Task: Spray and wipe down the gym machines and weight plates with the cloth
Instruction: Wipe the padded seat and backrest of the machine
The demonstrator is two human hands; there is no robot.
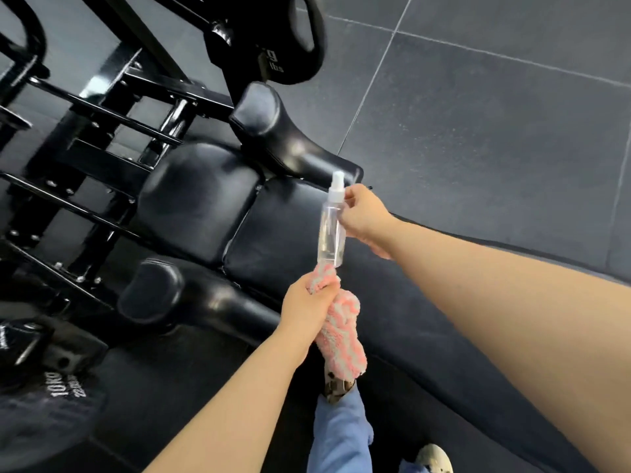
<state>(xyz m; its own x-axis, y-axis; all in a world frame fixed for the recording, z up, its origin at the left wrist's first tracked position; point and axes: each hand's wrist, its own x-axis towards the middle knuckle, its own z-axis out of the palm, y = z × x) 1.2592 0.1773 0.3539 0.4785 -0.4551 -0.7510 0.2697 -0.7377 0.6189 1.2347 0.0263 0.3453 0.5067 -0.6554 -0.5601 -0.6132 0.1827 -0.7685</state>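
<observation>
Right hand [362, 218]: fingers curled on clear spray bottle [330, 223], held upright, white nozzle on top, above black padded seat [273, 230]. Left hand [309, 303]: clamped round pink-and-white cloth [341, 339], bunched, tail hanging below the fist, top touching bottle base. Hands close together, one above the other. Black machine frame [85, 138] to the left. Weight plate [300, 32] far, centre; second plate marked 10KG [65, 390] near left. Dark tiled floor [495, 114] right.

Spray bottle [330, 223] above cloth [341, 332], padded seat [273, 230] behind, weight plate [51, 414] left.
</observation>
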